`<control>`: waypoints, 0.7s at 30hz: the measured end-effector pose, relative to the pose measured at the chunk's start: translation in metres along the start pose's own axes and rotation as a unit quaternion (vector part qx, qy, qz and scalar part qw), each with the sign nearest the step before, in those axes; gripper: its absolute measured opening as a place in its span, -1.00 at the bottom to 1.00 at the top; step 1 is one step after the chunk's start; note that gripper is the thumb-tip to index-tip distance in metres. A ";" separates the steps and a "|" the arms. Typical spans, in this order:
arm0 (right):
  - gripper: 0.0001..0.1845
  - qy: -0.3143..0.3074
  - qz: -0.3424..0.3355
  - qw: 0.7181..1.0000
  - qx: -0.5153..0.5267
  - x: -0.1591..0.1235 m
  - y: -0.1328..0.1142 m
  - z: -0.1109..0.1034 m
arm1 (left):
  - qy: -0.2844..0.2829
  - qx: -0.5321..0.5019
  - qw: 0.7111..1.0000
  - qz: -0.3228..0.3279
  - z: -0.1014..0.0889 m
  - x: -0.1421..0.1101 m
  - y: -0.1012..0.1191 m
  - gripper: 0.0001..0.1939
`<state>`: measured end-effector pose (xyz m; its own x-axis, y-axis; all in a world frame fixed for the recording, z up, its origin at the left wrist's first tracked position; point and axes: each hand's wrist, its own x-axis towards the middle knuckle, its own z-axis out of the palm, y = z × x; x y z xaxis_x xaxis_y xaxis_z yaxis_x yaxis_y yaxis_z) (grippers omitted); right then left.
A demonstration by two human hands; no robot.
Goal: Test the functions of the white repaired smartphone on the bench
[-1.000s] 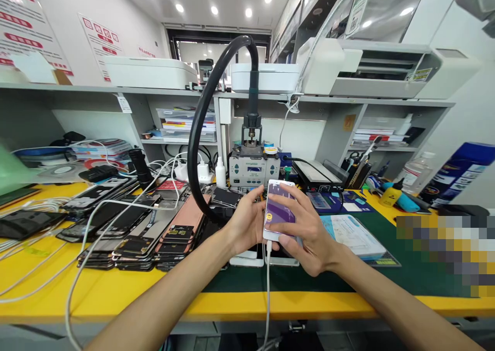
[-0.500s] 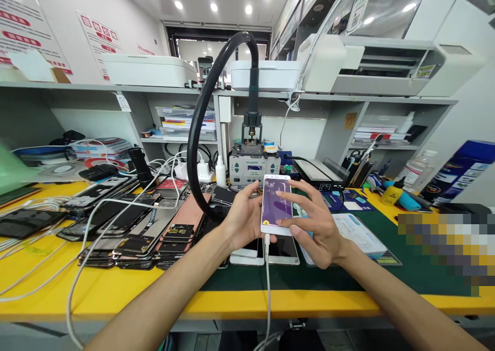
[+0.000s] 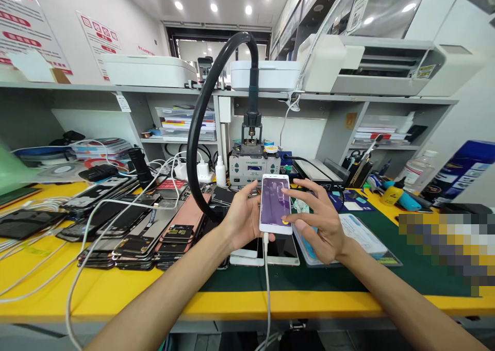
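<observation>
A white smartphone (image 3: 275, 204) with a lit purple screen rests in my left hand (image 3: 243, 214), thumb along its left edge and fingers behind it. A white charging cable (image 3: 267, 273) is plugged into its bottom end and hangs over the table's front edge. Spread over the phone's right side are the fingers of my right hand (image 3: 323, 222); one fingertip is at a yellow spot low on the screen. This hand holds nothing. Below the phone, other phones (image 3: 284, 250) lie on the green mat (image 3: 328, 281), partly hidden by my left hand.
Stacks of phone parts (image 3: 135, 245) and loose white cables fill the left of the yellow table (image 3: 154, 302). A thick black hose (image 3: 193, 134) arches up from a grey soldering station (image 3: 253, 168). Right of my hand lies a clear plastic case (image 3: 363, 235). Bottles (image 3: 421, 168) stand at far right.
The yellow spot on the screen has gone from the lower left to the lower right. My right hand has shifted slightly right. The phone has moved a little left.
</observation>
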<state>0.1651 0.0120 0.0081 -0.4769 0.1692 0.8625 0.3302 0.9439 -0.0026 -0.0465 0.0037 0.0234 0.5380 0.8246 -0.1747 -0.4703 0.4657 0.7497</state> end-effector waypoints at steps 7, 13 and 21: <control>-0.63 -0.003 0.058 0.997 -0.051 -0.002 0.012 -0.001 | -0.025 0.028 0.999 -0.009 0.001 0.000 -0.002 -0.32; -0.62 0.002 0.095 0.992 -0.079 -0.002 0.018 -0.001 | -0.030 0.032 0.999 -0.009 0.003 0.000 -0.004 -0.32; -0.62 -0.027 0.125 0.986 -0.110 -0.006 0.022 0.001 | -0.026 0.032 0.999 -0.012 0.003 0.001 -0.006 -0.35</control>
<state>0.1740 0.0326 0.0024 -0.3981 0.4091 0.8210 0.6087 0.7874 -0.0972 -0.0411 0.0011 0.0203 0.5841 0.7956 -0.1607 -0.4123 0.4613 0.7856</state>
